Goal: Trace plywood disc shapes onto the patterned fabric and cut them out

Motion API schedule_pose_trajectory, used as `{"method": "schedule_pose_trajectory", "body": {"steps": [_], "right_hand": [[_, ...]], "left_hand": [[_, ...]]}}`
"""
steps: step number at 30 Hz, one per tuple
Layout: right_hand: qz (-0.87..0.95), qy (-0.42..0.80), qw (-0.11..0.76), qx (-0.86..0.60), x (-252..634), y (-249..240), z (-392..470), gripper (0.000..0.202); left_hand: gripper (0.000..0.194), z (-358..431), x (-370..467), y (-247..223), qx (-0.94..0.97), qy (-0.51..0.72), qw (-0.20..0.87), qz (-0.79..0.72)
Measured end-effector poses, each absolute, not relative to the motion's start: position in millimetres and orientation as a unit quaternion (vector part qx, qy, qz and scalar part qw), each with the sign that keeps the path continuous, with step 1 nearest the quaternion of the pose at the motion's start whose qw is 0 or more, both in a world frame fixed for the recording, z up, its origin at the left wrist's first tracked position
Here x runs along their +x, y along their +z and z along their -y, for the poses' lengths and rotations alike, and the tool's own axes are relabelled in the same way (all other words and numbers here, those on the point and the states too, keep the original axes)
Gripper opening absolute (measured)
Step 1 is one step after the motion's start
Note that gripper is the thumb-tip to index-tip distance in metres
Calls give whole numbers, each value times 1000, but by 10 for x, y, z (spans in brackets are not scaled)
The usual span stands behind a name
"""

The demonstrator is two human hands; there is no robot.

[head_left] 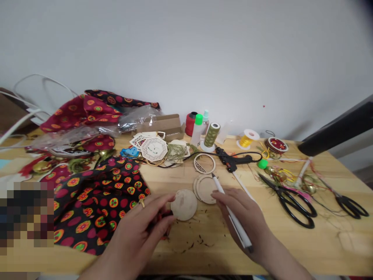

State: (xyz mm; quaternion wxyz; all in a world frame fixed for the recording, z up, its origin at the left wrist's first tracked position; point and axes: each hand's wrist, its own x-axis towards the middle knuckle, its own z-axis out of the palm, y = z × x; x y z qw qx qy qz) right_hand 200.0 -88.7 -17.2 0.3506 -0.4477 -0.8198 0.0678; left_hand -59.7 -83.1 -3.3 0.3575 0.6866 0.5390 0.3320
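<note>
My left hand (pixel 145 223) is closed at the left edge of a round pale wooden disc (pixel 184 206), its index finger and thumb against the rim. A white pen (pixel 231 210) with a dark tip rests in my right hand (pixel 246 212), slanting up and to the left. The fingertips of that hand are at the right edge of a small stack of round wooden discs (pixel 206 188). Just above the stack lies a wooden ring with cut-out lattice (pixel 204 163). Partly under my left hand spreads black patterned fabric (pixel 99 202).
A black glue gun (pixel 233 158), green thread spool (pixel 212 135), glue bottle (pixel 197 130) and yellow spool (pixel 247 139) stand or lie behind. Black scissors (pixel 288 200) and another pair (pixel 349 204) lie right. Octagonal wooden pieces (pixel 154 149) and plastic-wrapped fabric (pixel 87 112) are left.
</note>
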Motion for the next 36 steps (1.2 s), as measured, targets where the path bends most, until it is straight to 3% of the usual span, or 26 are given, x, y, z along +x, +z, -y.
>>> {"method": "schedule_pose_trajectory", "body": {"steps": [3,6,15,36], "right_hand": [[834,48,301,-461,2018,-240,845,30],[839,34,283,-463,1955,-246,835,27],[869,-25,252,-426,1873,-294,774,15],[864,-104,225,-439,2145,-225,916,25]], "left_hand": [[51,755,-630,-163,813,242,131,-512],[71,721,-580,-302,841,178,50,-508],[80,701,-526,-404,842,167,62,-510],[74,629,-545,-369,813,175,32,-554]]}}
